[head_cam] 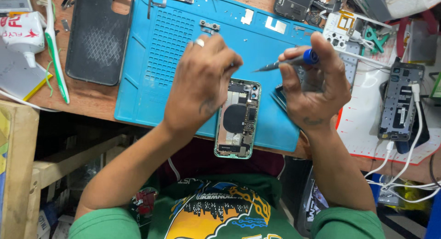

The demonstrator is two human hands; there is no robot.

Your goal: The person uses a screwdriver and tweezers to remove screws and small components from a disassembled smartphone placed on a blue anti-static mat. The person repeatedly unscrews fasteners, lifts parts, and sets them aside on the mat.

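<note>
A: So, what was nearest to the person in this moment?

B: The opened phone [237, 119], with a mint green frame and no back cover. It lay on the near edge of the blue work mat [151, 59], and its lower end hung a little over the edge of the wooden table [92, 99], toward the person's green shirt. Its long axis ran almost straight away from the person, with the camera end pointing far and the bottom end pointing near. It was tilted only slightly.

A: And the hands?

B: The left hand [200, 85] was over the upper left part of the phone, with fingers curled together above the mat. It wore a ring [199, 42]. I could not tell if it pinched something, because the fingertips were hidden. The right hand [314, 82] was closed around a small screwdriver [285, 63] with a blue cap. The screwdriver lay almost level, with its tip pointing left toward the left hand, above the top of the phone.

A: What was further away?

B: On the left, a black phone case [98, 36] was lying beside the mat. On the right, another phone [399, 101] lay on a white sheet with a white cable [415, 128] plugged in. Small metal parts were on the far side of the mat.
</note>
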